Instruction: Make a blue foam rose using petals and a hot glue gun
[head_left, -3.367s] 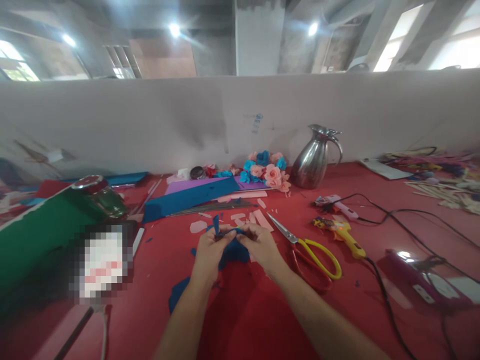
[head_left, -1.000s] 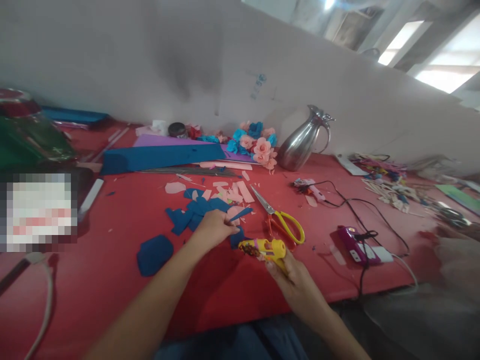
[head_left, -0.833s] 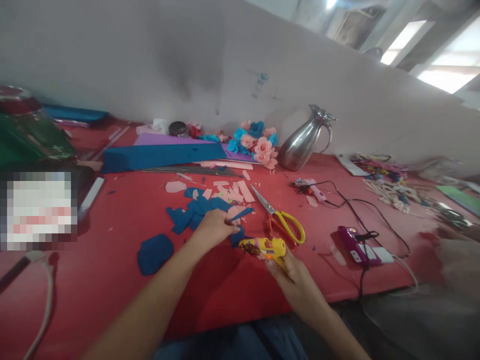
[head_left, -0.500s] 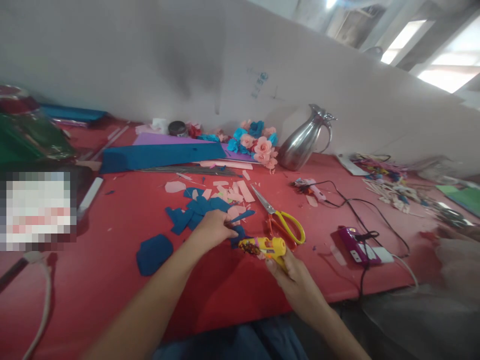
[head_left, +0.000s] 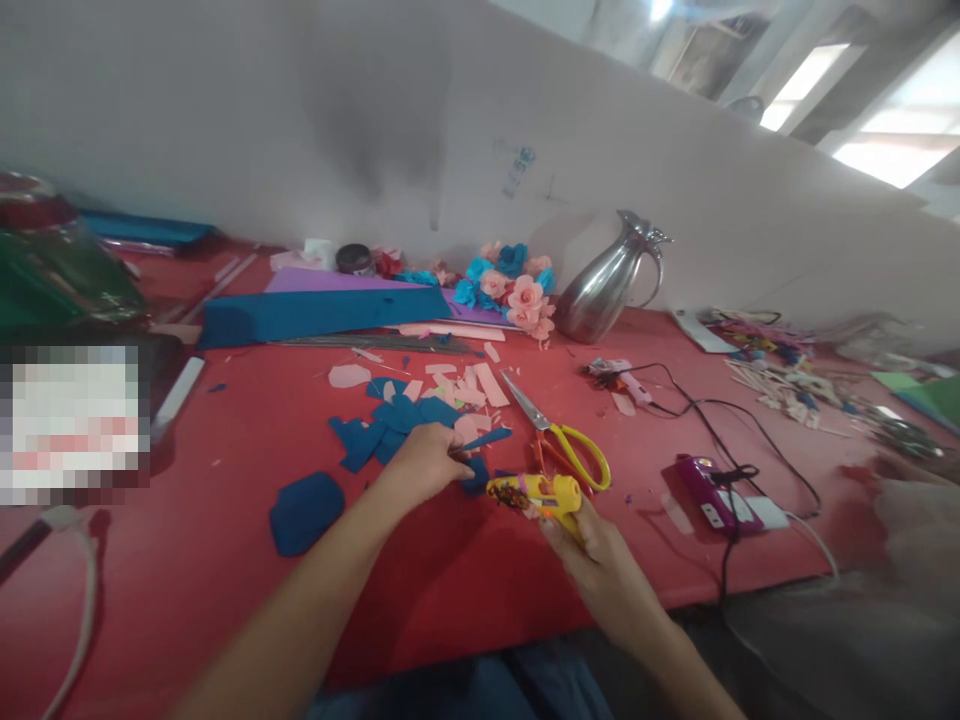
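Note:
My left hand [head_left: 435, 460] pinches a narrow blue paper piece [head_left: 489, 438] that points to the right above the table. In my right hand [head_left: 596, 560] is a yellow glue gun [head_left: 536, 493], its dark-stained nozzle end turned left toward my left hand and apart from the paper. Blue paper cutouts [head_left: 401, 420] lie in a loose heap just beyond my left hand. A stack of blue paper petals [head_left: 306, 512] rests to its left. Scissors [head_left: 566, 440] with yellow handles lie spread beyond the glue gun.
Pink and blue paper flowers [head_left: 517, 285] stand at the back beside a metal jug [head_left: 611, 280]. A long blue paper strip [head_left: 322, 315] lies to the left. A purple power strip [head_left: 716, 495] with trailing cables sits at right, near a pink cord-fed tool [head_left: 628, 382].
My right hand has drawn the glue gun slightly right and down, away from the left hand. The left hand keeps its pinch on the blue paper, nearly still.

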